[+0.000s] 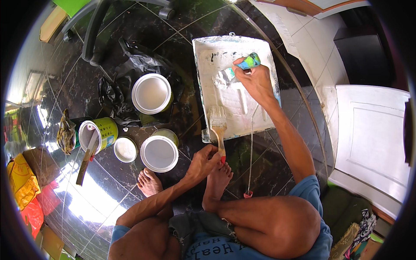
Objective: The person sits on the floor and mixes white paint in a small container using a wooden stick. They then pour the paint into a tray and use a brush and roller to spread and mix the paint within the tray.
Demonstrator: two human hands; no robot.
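My right hand [255, 82] is closed round a small green-and-blue bottle [250, 61], tilted over the white paint tray [203, 65]. Below its lower end, on the tray floor, is a patch of white paint [222, 79] with grey and teal marks. A flat paintbrush [218, 117] rests with its pale bristles over the tray's near left corner. Its red-tipped handle comes down to my left hand [203, 164], whose fingers pinch it near the end. A thin pale rod [251, 156] with a red end leans from the tray toward me.
Left of the tray stand two open tins of white paint, one farther [152, 112] and one nearer [147, 169]. A green tin [108, 132] holds a paint-stained brush [86, 162], beside a small round lid [125, 149]. A black plastic bag [112, 95], chair legs [89, 47] and a white cabinet [372, 143] surround them.
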